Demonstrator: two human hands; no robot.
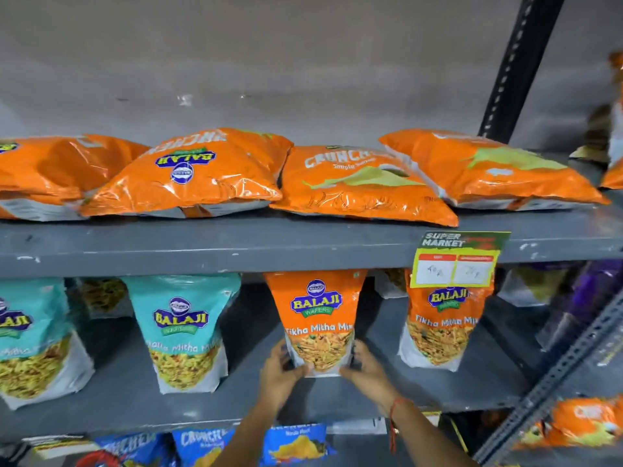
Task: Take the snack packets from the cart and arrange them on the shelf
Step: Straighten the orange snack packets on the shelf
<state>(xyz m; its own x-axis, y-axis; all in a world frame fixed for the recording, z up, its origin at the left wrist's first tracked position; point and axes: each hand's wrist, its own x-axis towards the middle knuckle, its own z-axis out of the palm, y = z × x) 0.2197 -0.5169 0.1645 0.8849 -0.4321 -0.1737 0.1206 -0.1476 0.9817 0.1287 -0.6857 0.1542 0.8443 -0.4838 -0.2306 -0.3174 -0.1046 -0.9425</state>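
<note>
I am looking at a grey metal shelf (202, 406) where both of my hands are gripping one orange Tikha Mitha Mix packet (318, 318) at its lower corners. My left hand (281, 374) is curling around the bottom left corner, fingers (282, 348) wrapping behind the packet's edge and thumb pressing on the front. My right hand (369, 370) is doing the same at the bottom right corner, partly closed on the packet; a red thread (392, 423) is circling that wrist. The packet is standing upright on the middle shelf, its base touching the shelf surface, between a teal packet (183, 332) to the left and a second orange packet (445, 325) to the right, apart from both. A further teal packet (30, 342) is standing at the far left. On the upper shelf (236, 244), four large orange Crunchex bags (192, 176) are lying flat in a row, overlapping at their edges. A yellow and green price tag (455, 261) is hanging from the upper shelf's front edge, covering the top of the second orange packet. Below, blue packets (202, 443) are showing on the lowest level.
</note>
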